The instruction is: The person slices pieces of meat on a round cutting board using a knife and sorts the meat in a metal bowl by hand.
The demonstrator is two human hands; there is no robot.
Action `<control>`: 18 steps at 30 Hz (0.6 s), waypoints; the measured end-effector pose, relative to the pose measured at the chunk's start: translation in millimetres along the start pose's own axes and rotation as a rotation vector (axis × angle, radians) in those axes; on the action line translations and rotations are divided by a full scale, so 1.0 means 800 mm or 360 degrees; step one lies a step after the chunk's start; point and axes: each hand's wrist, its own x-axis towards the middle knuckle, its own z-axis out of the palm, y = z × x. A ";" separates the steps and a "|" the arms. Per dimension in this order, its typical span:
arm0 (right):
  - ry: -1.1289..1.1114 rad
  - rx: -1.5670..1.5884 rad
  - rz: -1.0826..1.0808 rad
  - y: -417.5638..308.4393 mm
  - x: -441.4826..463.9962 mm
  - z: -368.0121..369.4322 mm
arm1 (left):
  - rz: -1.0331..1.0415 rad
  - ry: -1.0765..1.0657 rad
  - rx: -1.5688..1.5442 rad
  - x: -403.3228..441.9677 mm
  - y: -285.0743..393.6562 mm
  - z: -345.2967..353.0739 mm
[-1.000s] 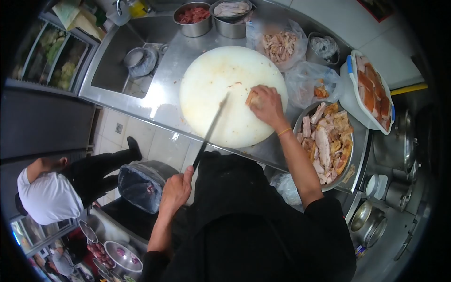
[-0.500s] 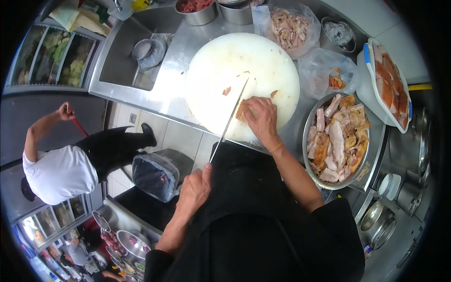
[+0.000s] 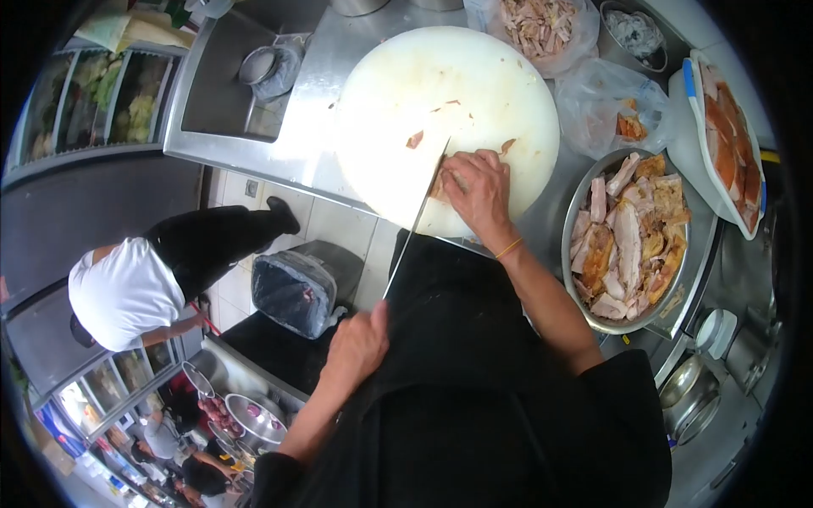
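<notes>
My left hand is closed round the handle of a long knife, whose blade runs up and right over the near edge of a round white cutting board. With bent fingers, my right hand holds a piece of cooked meat down on the board, right beside the blade. Most of that piece is hidden under the fingers. Small meat scraps lie farther up the board. To the right, an oval metal bowl is heaped with chunks of cooked meat.
A bag of meat strips and another plastic bag lie behind the board. A white tub holds browned meat slabs. Left are a sink, a lined bin on the floor and a person in a white shirt.
The view has shifted, so the board sits higher in the picture. My hands keep their holds on knife and meat. The person at left has bent over and lowered an arm.
</notes>
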 end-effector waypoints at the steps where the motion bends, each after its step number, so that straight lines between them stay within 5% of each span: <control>1: -0.0003 0.0017 -0.0011 0.000 0.000 -0.001 | -0.0035 0.0051 -0.0034 0.016 0.009 0.005; 7: 0.0101 0.0060 0.0020 -0.001 -0.002 -0.001 | -0.0201 0.0281 -0.0268 0.054 0.021 0.001; 18: 0.0109 0.0099 -0.0027 0.000 -0.001 -0.003 | -0.0247 0.0094 -0.0118 -0.026 0.013 -0.006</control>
